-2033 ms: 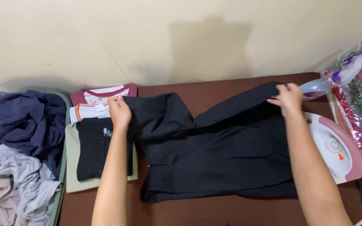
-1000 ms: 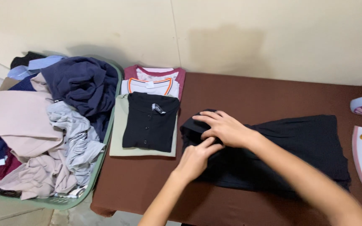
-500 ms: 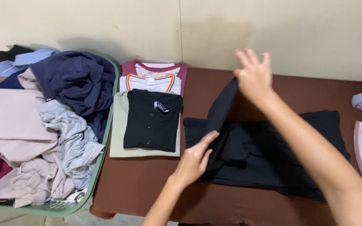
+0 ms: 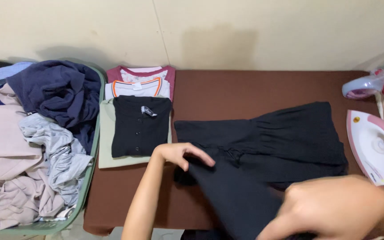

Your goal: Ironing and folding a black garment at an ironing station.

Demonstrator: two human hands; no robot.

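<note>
Head view: beside the folded-shirt stack, left hand pinches the black garment on the bench; right hand, blurred, grips its hem—pull it taut and flat.

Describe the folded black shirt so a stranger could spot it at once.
Start at the green laundry basket on the left; a stack of folded clothes lies beside it on the brown table. The folded black shirt tops that stack, buttoned, unlike the spread black garment under the left hand.

My one head camera looks steeply down, close over the brown desk, facing the wall.
</note>
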